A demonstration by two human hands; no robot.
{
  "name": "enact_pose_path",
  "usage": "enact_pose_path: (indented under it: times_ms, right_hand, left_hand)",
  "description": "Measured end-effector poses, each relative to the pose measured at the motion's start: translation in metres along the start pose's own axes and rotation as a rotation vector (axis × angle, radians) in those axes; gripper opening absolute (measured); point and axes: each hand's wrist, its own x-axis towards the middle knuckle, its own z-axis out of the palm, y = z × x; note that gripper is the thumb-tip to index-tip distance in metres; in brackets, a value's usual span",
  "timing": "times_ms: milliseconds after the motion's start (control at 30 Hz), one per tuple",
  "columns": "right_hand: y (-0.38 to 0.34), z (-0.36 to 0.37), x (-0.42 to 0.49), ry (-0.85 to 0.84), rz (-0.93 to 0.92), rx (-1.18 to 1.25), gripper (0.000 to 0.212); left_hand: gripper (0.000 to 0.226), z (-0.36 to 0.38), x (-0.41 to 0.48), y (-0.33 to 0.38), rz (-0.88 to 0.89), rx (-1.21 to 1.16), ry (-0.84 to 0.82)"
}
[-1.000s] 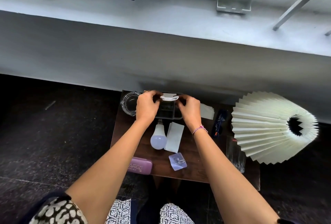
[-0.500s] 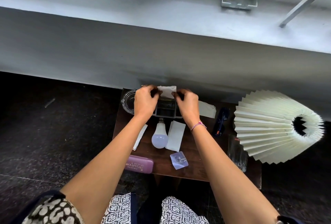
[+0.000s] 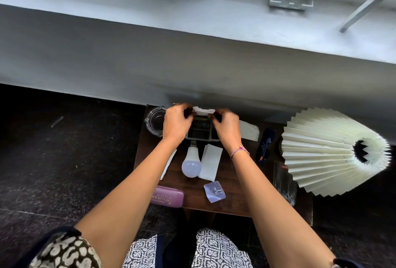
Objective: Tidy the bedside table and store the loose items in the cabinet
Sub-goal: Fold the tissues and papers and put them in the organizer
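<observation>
A small dark wooden bedside table (image 3: 235, 199) stands against the wall. At its back, my left hand (image 3: 176, 123) and my right hand (image 3: 227, 127) both pinch a small white paper (image 3: 202, 111) between them, above a clear compartment box (image 3: 200, 131). A white light bulb (image 3: 191, 161) lies behind my wrists beside a white paper slip (image 3: 211, 162). A purple glasses case (image 3: 169, 197) sits at the front left edge, and a small clear packet (image 3: 215, 191) lies near the front.
A glass ashtray (image 3: 154, 121) sits at the back left corner. Another white paper (image 3: 248, 131), dark glasses (image 3: 265, 148) and a clear glass tumbler (image 3: 285, 184) lie on the right. A pleated cream lampshade (image 3: 330, 152) overhangs the table's right side. Dark floor surrounds it.
Both hands have lifted the white paper slightly toward the back of the table and pulled it flatter between them. A thin white strip has come into view under my left forearm.
</observation>
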Motion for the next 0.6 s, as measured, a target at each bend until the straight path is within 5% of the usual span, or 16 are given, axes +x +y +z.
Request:
enact_pose_path:
  times_ms: [233, 600]
  right_hand:
    - [-0.001, 0.001, -0.008, 0.048, -0.016, 0.088, 0.023]
    - [0.017, -0.001, -0.051, 0.318, 0.068, 0.303, 0.017]
  left_hand:
    - [0.044, -0.003, -0.011, -0.008, -0.003, 0.002, 0.068]
    - [0.005, 0.025, -0.068, -0.004, 0.011, -0.073, 0.017]
